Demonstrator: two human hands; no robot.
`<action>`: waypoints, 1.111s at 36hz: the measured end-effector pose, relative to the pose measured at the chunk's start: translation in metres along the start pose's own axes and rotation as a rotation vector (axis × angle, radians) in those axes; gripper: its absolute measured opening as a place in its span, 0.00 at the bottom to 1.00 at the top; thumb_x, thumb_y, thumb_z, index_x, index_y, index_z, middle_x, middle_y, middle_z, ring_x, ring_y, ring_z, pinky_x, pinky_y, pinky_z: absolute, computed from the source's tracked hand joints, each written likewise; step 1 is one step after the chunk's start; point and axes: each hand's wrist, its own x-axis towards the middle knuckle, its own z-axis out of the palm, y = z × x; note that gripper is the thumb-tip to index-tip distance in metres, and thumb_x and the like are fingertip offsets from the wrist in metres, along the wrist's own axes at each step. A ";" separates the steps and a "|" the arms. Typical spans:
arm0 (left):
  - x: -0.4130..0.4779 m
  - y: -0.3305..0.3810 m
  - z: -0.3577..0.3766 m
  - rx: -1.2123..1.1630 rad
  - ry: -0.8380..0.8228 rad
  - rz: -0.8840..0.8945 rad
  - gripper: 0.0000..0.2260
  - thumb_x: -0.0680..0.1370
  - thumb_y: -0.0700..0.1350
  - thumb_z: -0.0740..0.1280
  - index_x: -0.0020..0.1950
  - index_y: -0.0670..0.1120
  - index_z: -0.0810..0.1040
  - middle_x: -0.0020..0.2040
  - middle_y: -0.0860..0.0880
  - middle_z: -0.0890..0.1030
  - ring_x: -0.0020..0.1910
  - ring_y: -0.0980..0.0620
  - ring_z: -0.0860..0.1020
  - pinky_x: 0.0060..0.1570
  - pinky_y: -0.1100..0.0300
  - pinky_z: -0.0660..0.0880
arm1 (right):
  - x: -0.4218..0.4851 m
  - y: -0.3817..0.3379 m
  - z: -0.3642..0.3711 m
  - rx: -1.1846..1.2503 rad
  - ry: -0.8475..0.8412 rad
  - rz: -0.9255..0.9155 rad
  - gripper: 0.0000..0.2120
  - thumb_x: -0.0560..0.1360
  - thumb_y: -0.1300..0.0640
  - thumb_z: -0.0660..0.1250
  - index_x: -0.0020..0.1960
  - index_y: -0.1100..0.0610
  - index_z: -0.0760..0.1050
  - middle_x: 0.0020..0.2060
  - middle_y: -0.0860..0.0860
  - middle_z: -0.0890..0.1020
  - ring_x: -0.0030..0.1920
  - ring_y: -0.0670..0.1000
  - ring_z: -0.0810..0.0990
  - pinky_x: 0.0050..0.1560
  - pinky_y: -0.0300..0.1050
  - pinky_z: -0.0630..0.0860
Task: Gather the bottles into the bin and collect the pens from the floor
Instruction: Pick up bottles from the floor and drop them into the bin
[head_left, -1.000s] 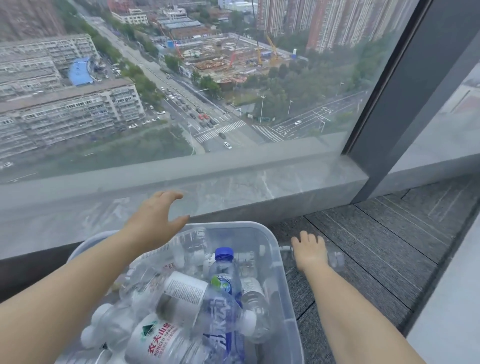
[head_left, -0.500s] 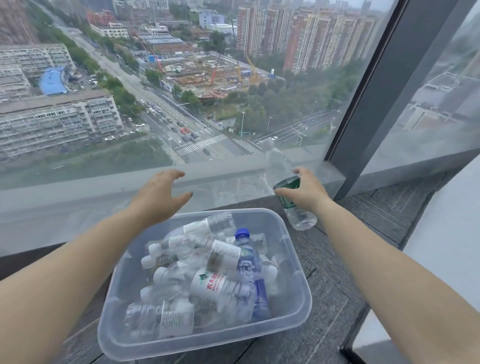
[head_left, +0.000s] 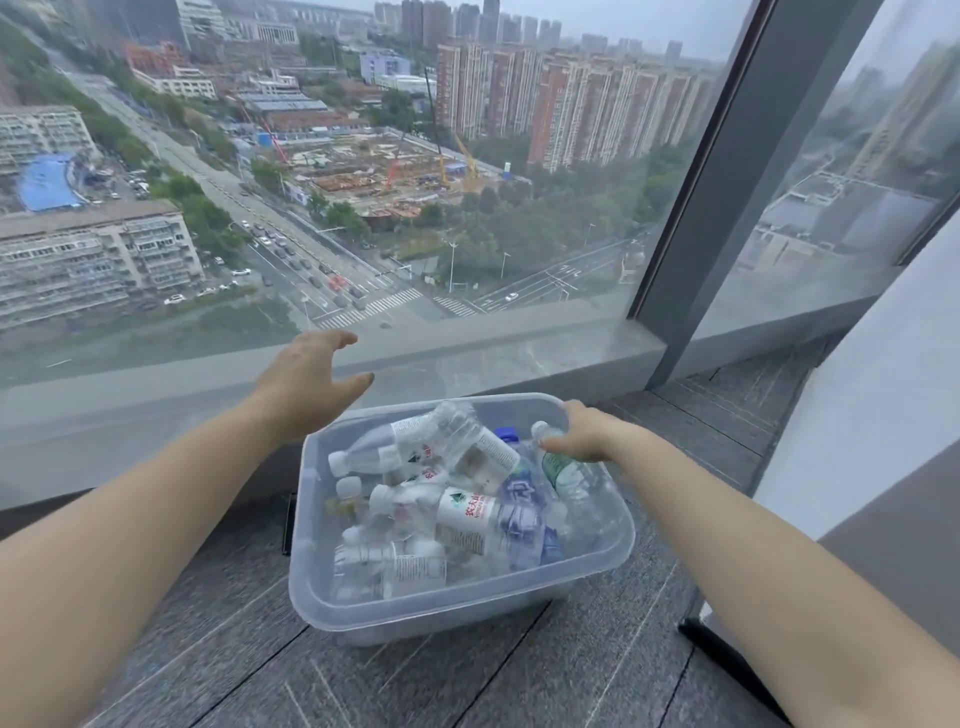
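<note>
Bottles (head_left: 457, 499): clear plastic, white-capped, heaped in translucent bin (head_left: 447, 608).

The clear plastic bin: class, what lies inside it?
The bin holds a heap of clear bottles, including a blue-capped bottle. The right hand grips a green-labelled bottle over its right side. The heap hides its floor.

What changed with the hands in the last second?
The right hand picked the green-labelled bottle off the floor beside the bin, raised it, then lowered it into the bin's far right corner, still gripping it. The left hand stayed open above the bin's far left side.
</note>
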 end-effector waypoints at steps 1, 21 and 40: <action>-0.001 -0.002 0.000 -0.004 0.000 0.003 0.25 0.78 0.50 0.66 0.73 0.45 0.65 0.72 0.45 0.68 0.72 0.47 0.65 0.69 0.53 0.61 | -0.001 0.001 -0.003 0.000 0.023 -0.002 0.37 0.74 0.38 0.62 0.75 0.58 0.56 0.68 0.58 0.70 0.64 0.59 0.73 0.61 0.51 0.72; -0.083 -0.006 -0.145 -0.110 -0.275 -0.210 0.24 0.77 0.50 0.66 0.71 0.45 0.67 0.69 0.46 0.70 0.67 0.47 0.69 0.64 0.52 0.67 | -0.170 -0.108 -0.068 0.230 -0.010 0.006 0.27 0.75 0.49 0.66 0.69 0.58 0.64 0.62 0.56 0.75 0.58 0.56 0.76 0.56 0.51 0.73; -0.246 -0.033 -0.304 -0.056 -0.514 -0.253 0.23 0.77 0.51 0.65 0.71 0.46 0.68 0.69 0.45 0.71 0.68 0.46 0.70 0.67 0.50 0.68 | -0.417 -0.187 -0.051 0.376 -0.136 0.211 0.26 0.76 0.48 0.66 0.69 0.58 0.65 0.62 0.53 0.74 0.59 0.54 0.75 0.57 0.51 0.75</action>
